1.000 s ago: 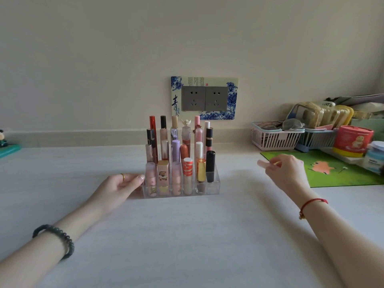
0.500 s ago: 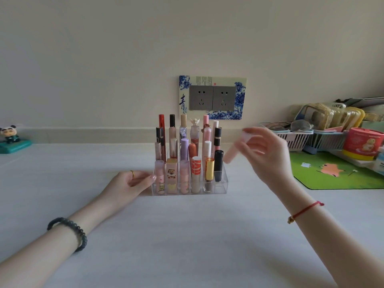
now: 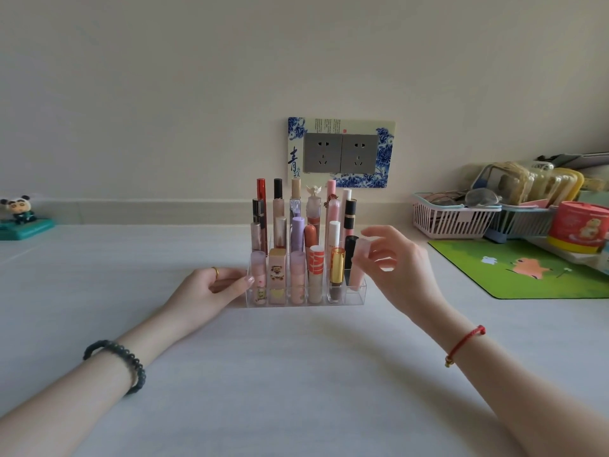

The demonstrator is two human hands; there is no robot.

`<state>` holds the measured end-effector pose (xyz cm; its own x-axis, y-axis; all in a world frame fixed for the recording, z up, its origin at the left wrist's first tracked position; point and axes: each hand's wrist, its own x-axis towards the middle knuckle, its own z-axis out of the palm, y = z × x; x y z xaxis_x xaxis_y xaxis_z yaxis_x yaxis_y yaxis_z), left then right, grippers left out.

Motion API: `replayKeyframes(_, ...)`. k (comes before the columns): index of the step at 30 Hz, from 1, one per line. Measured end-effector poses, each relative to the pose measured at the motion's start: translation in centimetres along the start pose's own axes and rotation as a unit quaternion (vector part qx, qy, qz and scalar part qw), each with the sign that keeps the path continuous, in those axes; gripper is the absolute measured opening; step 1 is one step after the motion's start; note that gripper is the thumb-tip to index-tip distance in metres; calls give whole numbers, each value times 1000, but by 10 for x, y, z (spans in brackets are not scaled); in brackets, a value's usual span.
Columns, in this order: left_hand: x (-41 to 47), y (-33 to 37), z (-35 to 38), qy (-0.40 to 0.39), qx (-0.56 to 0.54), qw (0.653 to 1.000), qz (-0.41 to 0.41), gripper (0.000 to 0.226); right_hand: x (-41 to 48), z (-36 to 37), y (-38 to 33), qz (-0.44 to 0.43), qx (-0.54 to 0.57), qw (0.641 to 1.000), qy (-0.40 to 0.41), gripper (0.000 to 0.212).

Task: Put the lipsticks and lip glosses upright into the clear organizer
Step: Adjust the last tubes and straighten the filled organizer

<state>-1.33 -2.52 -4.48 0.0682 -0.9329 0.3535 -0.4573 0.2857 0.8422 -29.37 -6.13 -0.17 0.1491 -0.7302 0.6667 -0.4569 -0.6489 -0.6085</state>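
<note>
At right end of clear organizer, our right hand pinches pale pink lip gloss by top, base entering slot, nearly upright so it seats straight. Our left hand, fingers relaxed, gripping nothing, braces organizer's left wall against sliding.

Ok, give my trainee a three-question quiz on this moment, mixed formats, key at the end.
1. True or false: the left hand lies apart from the clear organizer.
2. The right hand pinches a pale pink tube. Where in the organizer does its lower end sit? A. at the right end B. at the left end C. in the middle
3. Which wrist wears the red string bracelet?
Key: 1. False: its fingertips touch the organizer's left side. 2. A. 3. The right.
</note>
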Motion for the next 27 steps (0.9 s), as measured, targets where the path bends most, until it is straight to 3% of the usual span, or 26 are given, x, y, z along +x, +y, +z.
replayKeyframes(8,-1,0,0,-2,-6,1000,-5,31,-4,7,3,9,-15,1000,-15,20)
replayKeyframes(12,0,0,0,1,9,1000,-4,8,-5,8,5,15,-22,999,-22,20)
replayKeyframes(22,-1,3,1,0,4,1000,-6,8,-6,9,4,20,-36,998,-39,20)
replayKeyframes(27,-2,4,1,1,1,1000,-12,13,1,-1,-6,-8,-57,998,11,18)
